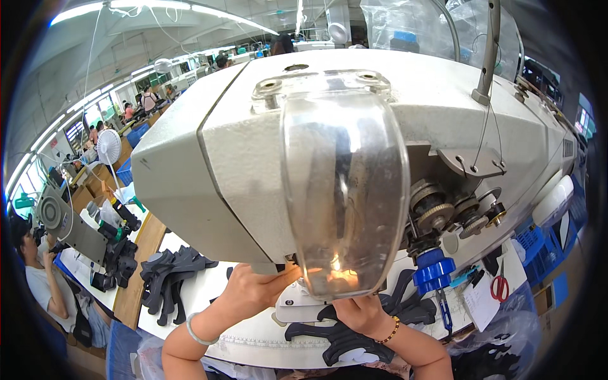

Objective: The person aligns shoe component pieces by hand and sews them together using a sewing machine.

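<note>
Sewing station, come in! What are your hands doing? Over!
Left hand and right hand at sewing machine, grip unclear. Dark pieces near right hand. Clear shield blocks part of the view.

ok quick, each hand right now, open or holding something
Left hand: fingers curled near the curved clear plastic guard; grip cannot be told.
Right hand: fingertips obscured by the guard; grip cannot be told.

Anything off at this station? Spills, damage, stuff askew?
No spill or plain breakage shows. The clear shield on the sewing machine looks smudged or scuffed, not evenly clear, and a small dark mark stands out on the pale casing's left end. Dark pieces at left lie in a loose heap.
</note>
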A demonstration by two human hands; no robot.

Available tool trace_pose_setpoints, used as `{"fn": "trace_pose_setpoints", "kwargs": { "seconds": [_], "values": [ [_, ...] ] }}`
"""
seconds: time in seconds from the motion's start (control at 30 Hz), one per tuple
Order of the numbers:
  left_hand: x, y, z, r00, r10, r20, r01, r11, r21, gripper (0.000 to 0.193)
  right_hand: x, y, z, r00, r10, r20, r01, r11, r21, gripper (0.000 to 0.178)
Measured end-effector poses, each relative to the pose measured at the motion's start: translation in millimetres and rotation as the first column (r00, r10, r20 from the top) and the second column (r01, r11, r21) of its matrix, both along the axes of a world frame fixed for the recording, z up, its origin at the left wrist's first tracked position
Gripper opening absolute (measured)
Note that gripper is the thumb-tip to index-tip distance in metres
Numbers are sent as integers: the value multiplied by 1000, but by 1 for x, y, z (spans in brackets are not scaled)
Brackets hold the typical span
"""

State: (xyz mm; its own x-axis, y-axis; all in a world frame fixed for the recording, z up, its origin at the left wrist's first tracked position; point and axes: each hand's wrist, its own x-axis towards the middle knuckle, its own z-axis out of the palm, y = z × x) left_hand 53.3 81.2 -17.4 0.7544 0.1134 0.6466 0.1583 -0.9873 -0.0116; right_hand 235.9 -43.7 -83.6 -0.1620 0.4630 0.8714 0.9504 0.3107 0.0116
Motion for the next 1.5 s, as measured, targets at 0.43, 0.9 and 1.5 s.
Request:
{"fn": "trace_pose_setpoints", "kwargs": {
  "seconds": [0.43, 0.9, 1.5],
  "values": [
    [-8, 58, -63, 989, 39, 143, 20, 921, -390, 20, -5, 3, 10, 978, -68, 197, 82, 994, -67, 28],
    [0, 48, -37, 993, -59, 98, 74, 986, -153, 15, -7, 2, 11, 999, 42, -8, -43, 998, -46, 13],
    [-69, -32, -30, 950, 209, 232, -271, 920, 283, 21, -31, 1, 16, 855, 488, -173, -516, 830, -212, 24]
  ]
}}
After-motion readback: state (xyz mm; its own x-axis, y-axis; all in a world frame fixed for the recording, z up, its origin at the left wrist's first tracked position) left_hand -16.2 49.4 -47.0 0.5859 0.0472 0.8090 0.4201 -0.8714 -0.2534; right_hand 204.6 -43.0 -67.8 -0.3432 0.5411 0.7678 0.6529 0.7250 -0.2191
